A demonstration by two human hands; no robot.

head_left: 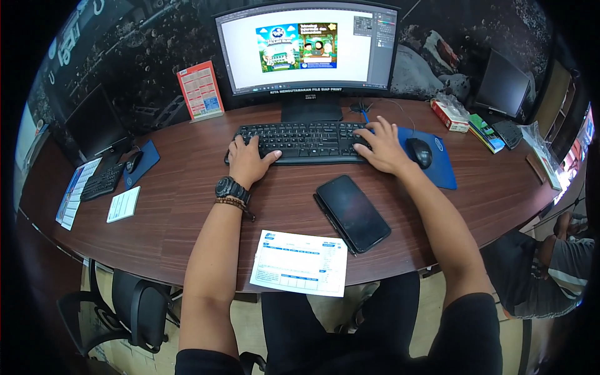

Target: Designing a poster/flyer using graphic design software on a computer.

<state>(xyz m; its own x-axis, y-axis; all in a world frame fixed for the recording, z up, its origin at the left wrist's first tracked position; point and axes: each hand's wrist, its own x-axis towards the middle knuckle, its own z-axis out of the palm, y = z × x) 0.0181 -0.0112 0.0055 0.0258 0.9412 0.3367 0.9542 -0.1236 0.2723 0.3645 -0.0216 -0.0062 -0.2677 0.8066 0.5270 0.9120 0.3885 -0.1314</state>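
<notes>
A black keyboard (306, 139) lies across the desk below a wide monitor (306, 53), whose screen shows two colourful illustrated panels on white. My left hand (249, 161) rests on the keyboard's left end, fingers spread over the keys and thumb stretched toward the lower row. A black watch (231, 189) and a beaded bracelet circle that wrist. At the keyboard's right end, my right hand (382, 147) lies with its fingers apart over the keys. Just right of it, a black mouse (419, 152) sits untouched on a blue mouse pad (442, 164). Neither hand holds anything.
Between my forearms lie a dark phone (354, 211) with a pen along its side and a printed form (300, 262) overhanging the desk's front edge. A red-framed calendar (200, 90) stands left of the monitor. Another person (562, 262) sits at the right edge.
</notes>
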